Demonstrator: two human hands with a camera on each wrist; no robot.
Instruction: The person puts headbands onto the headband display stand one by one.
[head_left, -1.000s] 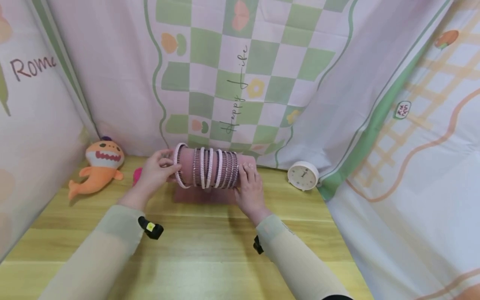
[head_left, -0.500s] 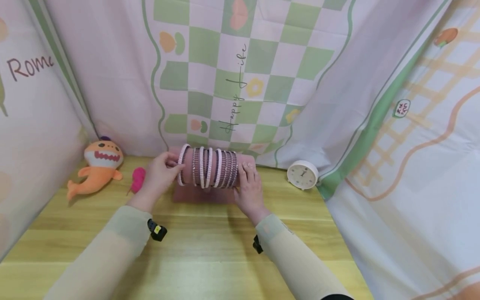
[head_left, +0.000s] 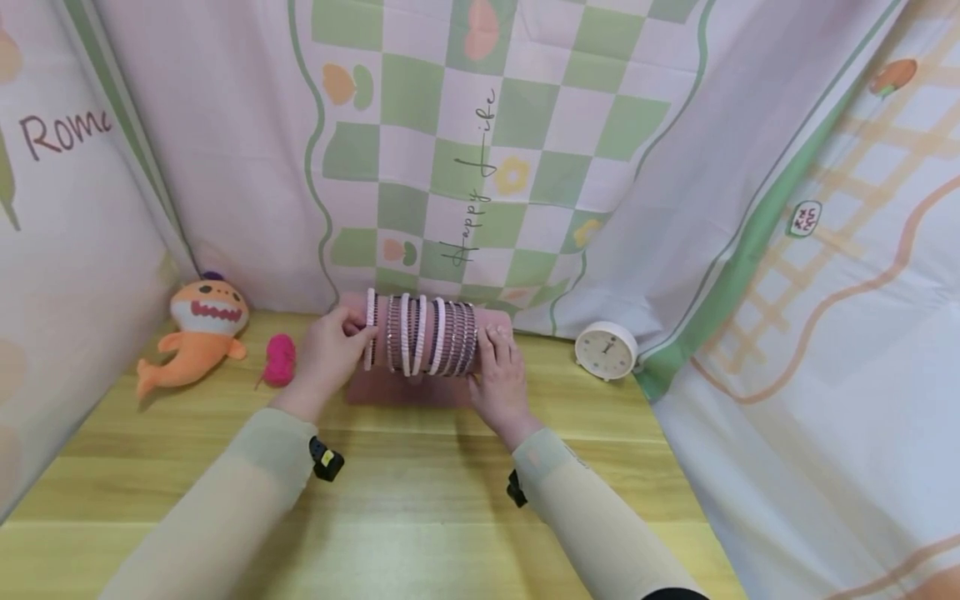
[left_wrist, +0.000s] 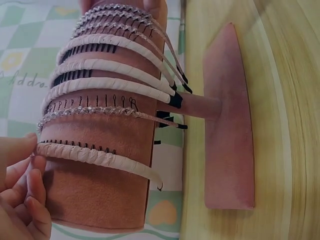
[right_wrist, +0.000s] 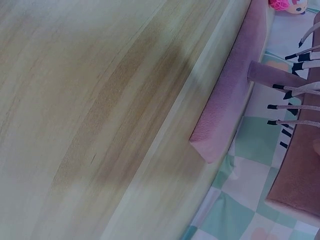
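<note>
A pink velvet headband stand lies crosswise on its pedestal base, with several headbands round its padded roll. My left hand pinches the leftmost one, a white wrapped headband with dark comb teeth, by its upper side. In the left wrist view, its black-tipped end hangs free past the roll. To its right sit a beaded headband, more white ones and several sparkly ones. My right hand holds the roll's right end, fingers on top and thumb lower down. The right wrist view hardly shows that hand.
An orange shark plush and a bright pink yarn bundle lie left of the stand. A round white clock stands to the right. Patterned cloth hangs right behind the wooden table.
My left hand has moved right, sliding the white headband along the roll towards the others. The headband now stands straighter. My right hand has stayed in place.
</note>
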